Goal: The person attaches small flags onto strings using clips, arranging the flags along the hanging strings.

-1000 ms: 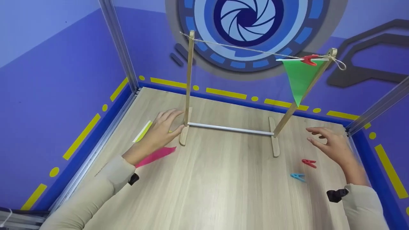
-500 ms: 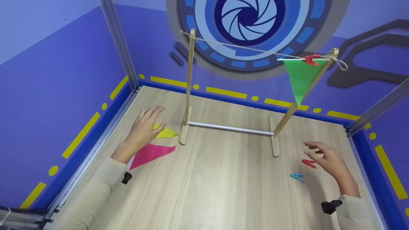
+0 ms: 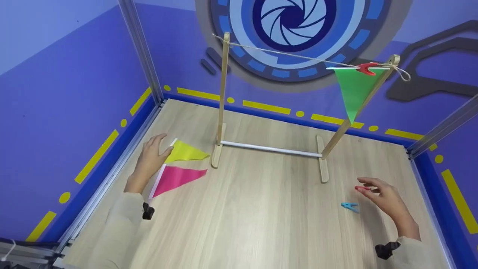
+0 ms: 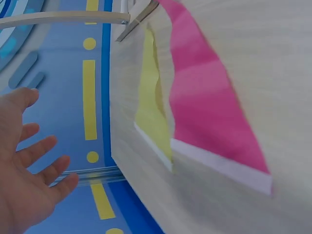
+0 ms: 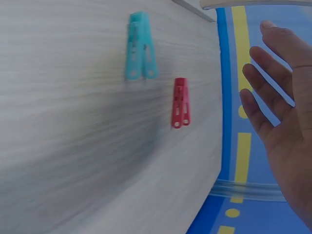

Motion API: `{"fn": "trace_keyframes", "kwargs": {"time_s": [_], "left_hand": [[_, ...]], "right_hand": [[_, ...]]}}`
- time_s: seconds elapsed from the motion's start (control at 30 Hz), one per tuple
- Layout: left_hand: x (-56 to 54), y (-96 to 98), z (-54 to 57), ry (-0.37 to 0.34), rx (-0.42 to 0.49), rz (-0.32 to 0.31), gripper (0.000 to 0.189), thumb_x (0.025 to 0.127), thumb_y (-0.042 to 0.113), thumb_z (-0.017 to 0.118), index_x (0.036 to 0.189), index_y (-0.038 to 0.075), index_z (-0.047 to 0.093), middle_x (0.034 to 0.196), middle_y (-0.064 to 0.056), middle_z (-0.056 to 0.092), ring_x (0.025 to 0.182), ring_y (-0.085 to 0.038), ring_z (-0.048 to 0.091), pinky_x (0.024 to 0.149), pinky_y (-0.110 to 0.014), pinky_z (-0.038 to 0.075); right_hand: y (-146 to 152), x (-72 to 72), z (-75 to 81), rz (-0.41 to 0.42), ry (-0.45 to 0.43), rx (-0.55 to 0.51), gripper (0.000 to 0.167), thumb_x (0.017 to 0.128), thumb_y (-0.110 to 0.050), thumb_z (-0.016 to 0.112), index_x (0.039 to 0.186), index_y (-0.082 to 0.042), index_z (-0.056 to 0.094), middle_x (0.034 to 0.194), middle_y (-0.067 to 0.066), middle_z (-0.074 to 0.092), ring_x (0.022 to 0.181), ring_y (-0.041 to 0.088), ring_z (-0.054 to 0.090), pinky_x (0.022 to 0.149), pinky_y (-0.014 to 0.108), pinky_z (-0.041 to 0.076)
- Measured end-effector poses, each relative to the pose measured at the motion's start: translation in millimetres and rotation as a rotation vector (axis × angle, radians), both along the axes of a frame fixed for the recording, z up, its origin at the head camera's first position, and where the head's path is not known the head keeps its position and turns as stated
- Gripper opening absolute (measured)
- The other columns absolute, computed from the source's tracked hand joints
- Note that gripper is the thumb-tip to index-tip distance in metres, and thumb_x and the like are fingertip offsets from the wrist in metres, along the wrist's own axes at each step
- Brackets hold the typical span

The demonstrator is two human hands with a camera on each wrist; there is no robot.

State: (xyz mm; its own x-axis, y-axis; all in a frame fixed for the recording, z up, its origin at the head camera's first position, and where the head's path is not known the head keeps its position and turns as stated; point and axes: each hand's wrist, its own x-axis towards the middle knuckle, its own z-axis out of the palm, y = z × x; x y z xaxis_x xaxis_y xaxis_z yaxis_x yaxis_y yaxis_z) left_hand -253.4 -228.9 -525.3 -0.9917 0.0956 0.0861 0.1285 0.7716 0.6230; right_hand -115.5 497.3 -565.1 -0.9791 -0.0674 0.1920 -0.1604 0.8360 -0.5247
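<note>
In the head view my left hand (image 3: 149,157) hovers beside the white edge of a yellow pennant (image 3: 186,151), fingers relaxed and holding nothing. Just nearer lies a pink pennant (image 3: 177,180); both lie on the table in the left wrist view. My right hand (image 3: 386,198) hangs over a red clothespin (image 3: 362,188), partly covering it in the head view. The right wrist view shows those fingers apart from the red clothespin (image 5: 181,102), with a blue clothespin (image 5: 141,46) close by. A green pennant (image 3: 353,89) hangs from a string, clipped by another red clothespin (image 3: 367,68).
A wooden stand has a left post (image 3: 223,89), a leaning right post (image 3: 345,130) and a white crossbar (image 3: 272,148). The string (image 3: 283,53) runs between the post tops. Purple-blue walls and metal framing (image 3: 143,56) border the wooden table (image 3: 254,209).
My left hand has drawn back leftward from the left post, past the yellow pennant, uncovering both pennants. My right hand has come nearer and down towards the red clothespin.
</note>
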Motion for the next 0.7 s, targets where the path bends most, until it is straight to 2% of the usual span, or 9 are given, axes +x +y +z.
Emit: {"fn": "trace_keyframes", "kwargs": {"time_s": [0.13,0.23,0.3,0.5,0.57,0.7], "left_hand": [[6.1,3.2,-9.6,-0.003,0.093,0.043,0.059,0.104,0.031,0.059,0.154,0.006,0.039,0.155,-0.021,0.041,0.143,-0.044,0.033,0.116,-0.062,0.030],[10.2,1.9,-18.8,0.001,0.156,0.086,0.057,0.104,0.027,0.060,0.152,0.003,0.041,0.152,-0.022,0.044,0.142,-0.043,0.035,0.116,-0.060,0.030],[13.5,-0.5,-25.9,-0.004,0.174,0.122,0.056,0.103,0.026,0.061,0.150,0.002,0.043,0.151,-0.022,0.046,0.142,-0.043,0.036,0.117,-0.059,0.031],[28.0,-12.7,-47.6,-0.018,0.150,0.218,0.053,0.101,0.020,0.063,0.146,-0.002,0.047,0.147,-0.025,0.048,0.138,-0.046,0.038,0.115,-0.058,0.033],[35.3,-18.3,-57.1,-0.032,0.130,0.239,0.052,0.100,0.017,0.063,0.145,-0.003,0.047,0.147,-0.027,0.047,0.138,-0.048,0.038,0.114,-0.059,0.034],[54.6,-29.4,-79.5,-0.089,0.095,0.283,0.050,0.099,0.014,0.062,0.144,-0.005,0.048,0.149,-0.027,0.044,0.139,-0.049,0.033,0.114,-0.059,0.033]], "right_hand": [[1.8,7.2,-11.3,-0.027,-0.027,0.003,0.038,0.096,-0.023,0.073,0.130,-0.007,0.068,0.120,0.016,0.070,0.101,0.018,0.065,0.081,0.011,0.050],[3.3,11.2,-17.8,-0.043,-0.065,-0.007,0.038,0.097,-0.023,0.072,0.131,-0.008,0.067,0.125,0.015,0.069,0.104,0.017,0.063,0.081,0.013,0.051],[4.5,13.3,-21.6,-0.047,-0.094,-0.025,0.039,0.097,-0.022,0.072,0.134,-0.009,0.066,0.128,0.015,0.068,0.107,0.020,0.063,0.081,0.013,0.050],[8.6,20.5,-31.0,-0.063,-0.155,-0.041,0.044,0.096,-0.026,0.073,0.135,-0.008,0.065,0.134,0.018,0.064,0.110,0.031,0.064,0.081,0.011,0.049],[9.9,23.1,-34.0,-0.073,-0.176,-0.038,0.045,0.096,-0.028,0.073,0.135,-0.008,0.065,0.134,0.017,0.064,0.111,0.031,0.064,0.082,0.011,0.048],[11.5,27.4,-40.3,-0.084,-0.234,-0.053,0.049,0.096,-0.032,0.072,0.136,-0.006,0.063,0.133,0.018,0.065,0.116,0.035,0.064,0.085,0.018,0.054]]}}
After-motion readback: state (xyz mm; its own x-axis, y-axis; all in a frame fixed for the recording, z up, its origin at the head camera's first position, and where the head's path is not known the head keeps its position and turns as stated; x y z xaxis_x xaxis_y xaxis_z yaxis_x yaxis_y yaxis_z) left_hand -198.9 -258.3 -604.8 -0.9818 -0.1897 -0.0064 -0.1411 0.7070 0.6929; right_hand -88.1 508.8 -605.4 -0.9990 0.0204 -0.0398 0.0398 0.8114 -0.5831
